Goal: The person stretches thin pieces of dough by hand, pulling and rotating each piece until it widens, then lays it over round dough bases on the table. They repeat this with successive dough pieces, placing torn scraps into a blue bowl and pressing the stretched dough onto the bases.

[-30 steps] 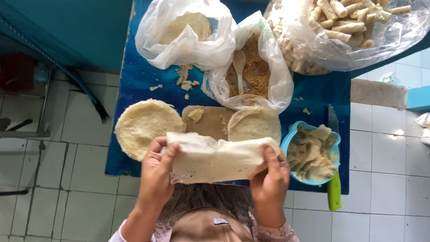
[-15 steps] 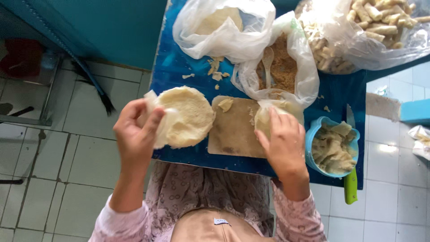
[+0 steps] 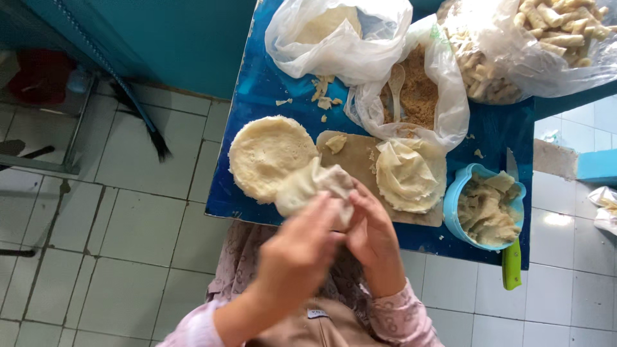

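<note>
Between our two hands, at the near edge of the blue table, we held a thin, pale, floppy dough sheet. Our left hand and right hand were pressed close together, fingers closed on the sheet's near end, while its far end drooped onto the round stack of pale wrappers just beyond the left hand. Beyond the right hand lay a brown wooden board, bearing a crumpled pile of peeled sheets. Right of that hand sat a light blue plastic bowl of pale scraps, with a green-handled knife at its near side. Farther off lay clear plastic bags.
</note>
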